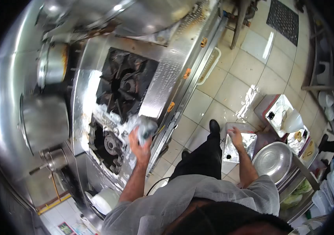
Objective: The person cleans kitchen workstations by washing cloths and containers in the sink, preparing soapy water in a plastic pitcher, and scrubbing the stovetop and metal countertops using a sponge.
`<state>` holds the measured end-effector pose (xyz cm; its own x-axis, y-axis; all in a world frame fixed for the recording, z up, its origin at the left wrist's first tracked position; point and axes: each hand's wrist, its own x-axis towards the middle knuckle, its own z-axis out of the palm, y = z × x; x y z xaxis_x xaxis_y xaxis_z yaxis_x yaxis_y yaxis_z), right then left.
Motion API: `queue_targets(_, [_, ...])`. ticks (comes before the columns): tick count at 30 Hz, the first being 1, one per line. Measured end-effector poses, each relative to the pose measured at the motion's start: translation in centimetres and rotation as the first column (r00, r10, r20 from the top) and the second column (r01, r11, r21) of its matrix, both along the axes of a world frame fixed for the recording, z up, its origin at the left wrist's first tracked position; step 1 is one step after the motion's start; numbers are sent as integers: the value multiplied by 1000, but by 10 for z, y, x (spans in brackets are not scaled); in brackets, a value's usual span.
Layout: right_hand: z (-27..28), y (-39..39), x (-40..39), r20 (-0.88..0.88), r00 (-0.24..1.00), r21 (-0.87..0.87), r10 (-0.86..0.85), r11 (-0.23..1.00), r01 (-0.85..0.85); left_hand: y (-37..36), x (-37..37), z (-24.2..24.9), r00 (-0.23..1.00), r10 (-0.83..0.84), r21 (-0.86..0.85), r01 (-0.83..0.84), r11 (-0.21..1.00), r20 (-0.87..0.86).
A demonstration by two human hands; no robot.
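Observation:
My left hand is closed around a grey, foam-covered scouring pad at the front edge of the steel stove. White suds lie on the stove around the hand and between two burners. The nearer burner sits in an uncovered opening left of my hand. Farther off is a burner with a black grate. Out to the right, my right hand hangs with loosely bent fingers and nothing in it. In this view it overlaps a square metal tin on the floor.
Large pots stand along the wall behind the stove. Orange knobs line its front. On the right are more cut-open tins and a round metal basin. The tiled floor shines wet, with a dark mat farther away.

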<state>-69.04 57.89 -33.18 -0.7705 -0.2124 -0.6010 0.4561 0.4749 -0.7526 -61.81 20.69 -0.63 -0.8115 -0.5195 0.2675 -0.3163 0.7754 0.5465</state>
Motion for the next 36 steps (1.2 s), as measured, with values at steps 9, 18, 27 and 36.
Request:
queue_targets(9, [358,-195,-71,115,972,-938,206,345,38,71,-65,65,938,128,841,223,492,-323])
queue_targets(18, [383,-227,-132,-775,632,-223,9,931,-287,-24,75,72,959,73,366,34,930,-274])
queue_targets(27, [312,-322,-232,-868,71,475,492,863,-172,-44,257,14,706,683,136,-670,730,-190])
queue_targets(36, [319,-597,-328,-718,180,594,673,726,-346,-32,211,-6,370,914,105,-915,390,-164])
